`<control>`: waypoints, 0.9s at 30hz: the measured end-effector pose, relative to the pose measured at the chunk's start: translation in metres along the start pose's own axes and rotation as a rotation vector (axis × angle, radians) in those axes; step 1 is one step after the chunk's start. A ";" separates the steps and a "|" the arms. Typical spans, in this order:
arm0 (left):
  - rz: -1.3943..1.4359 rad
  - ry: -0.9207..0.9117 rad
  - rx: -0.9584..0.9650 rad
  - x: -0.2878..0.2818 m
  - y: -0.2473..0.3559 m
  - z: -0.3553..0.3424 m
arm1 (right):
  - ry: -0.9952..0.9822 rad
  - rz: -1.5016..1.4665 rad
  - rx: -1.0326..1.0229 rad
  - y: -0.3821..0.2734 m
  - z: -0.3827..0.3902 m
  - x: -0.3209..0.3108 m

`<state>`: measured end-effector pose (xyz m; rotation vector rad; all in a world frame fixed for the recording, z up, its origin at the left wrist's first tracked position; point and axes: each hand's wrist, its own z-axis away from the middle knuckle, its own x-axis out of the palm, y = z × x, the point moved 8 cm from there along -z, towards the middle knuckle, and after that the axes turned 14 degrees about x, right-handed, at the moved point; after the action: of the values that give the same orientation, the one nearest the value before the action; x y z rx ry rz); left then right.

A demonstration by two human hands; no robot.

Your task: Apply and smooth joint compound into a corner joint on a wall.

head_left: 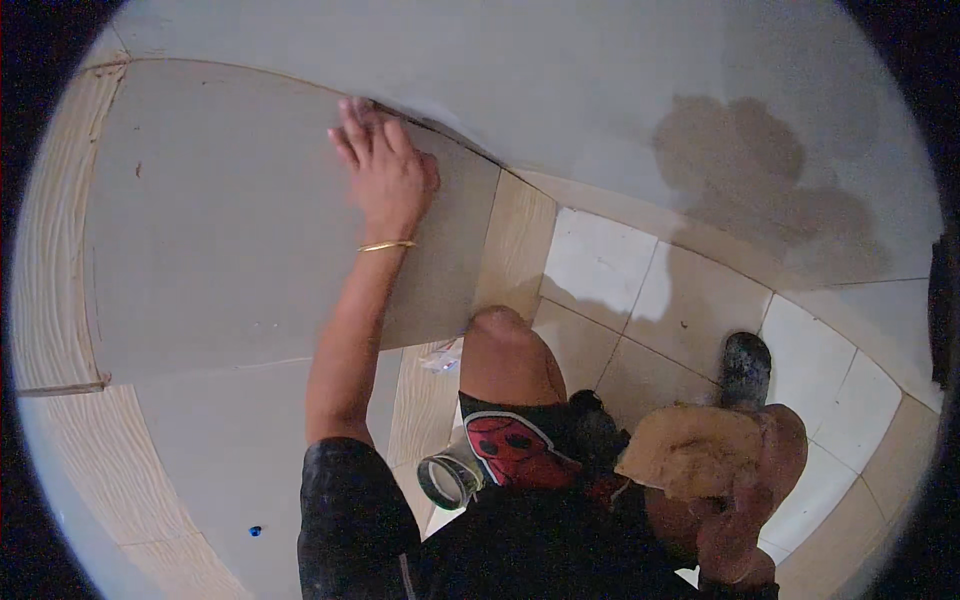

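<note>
My left hand (385, 170), with a gold bangle at the wrist, rests fingers apart on the grey tiled step (230, 210), at its seam (465, 143) with the grey wall (560, 70). At the lower right, my right hand (730, 520) grips a tan, dirt-stained sponge or pad (690, 445) above my leg. Beside my bent knee (495, 330) is a cylindrical container (450, 480), partly hidden by my clothing.
Wood-grain tile strips (55, 230) edge the steps. A lower grey step (220, 440) holds a small blue object (255, 531). To the right lies white floor tiling (600, 250), with my dark-shod foot (745, 360) on it. A small clear plastic item (440, 355) lies near my knee.
</note>
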<state>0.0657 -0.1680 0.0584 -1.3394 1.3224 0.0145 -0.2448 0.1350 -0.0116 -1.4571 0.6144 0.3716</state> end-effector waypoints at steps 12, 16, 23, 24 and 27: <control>0.909 0.279 -0.087 -0.057 0.062 0.034 | 0.114 0.033 0.142 0.010 -0.023 0.002; 0.953 0.130 0.103 -0.131 0.104 0.032 | -0.052 0.330 0.069 -0.018 -0.058 -0.002; 0.968 0.196 0.392 -0.154 0.147 0.039 | -0.159 -0.979 0.778 -0.018 -0.077 0.039; 0.947 0.175 0.416 -0.152 0.152 0.039 | -0.143 -0.981 0.788 -0.018 -0.077 0.044; 0.870 0.281 0.568 -0.156 0.162 0.048 | -0.008 -1.014 0.735 -0.018 -0.077 0.041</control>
<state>-0.0650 0.0210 0.0404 -0.2334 1.8826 0.0435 -0.2139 0.0522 -0.0220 -0.8823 -0.0671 -0.5950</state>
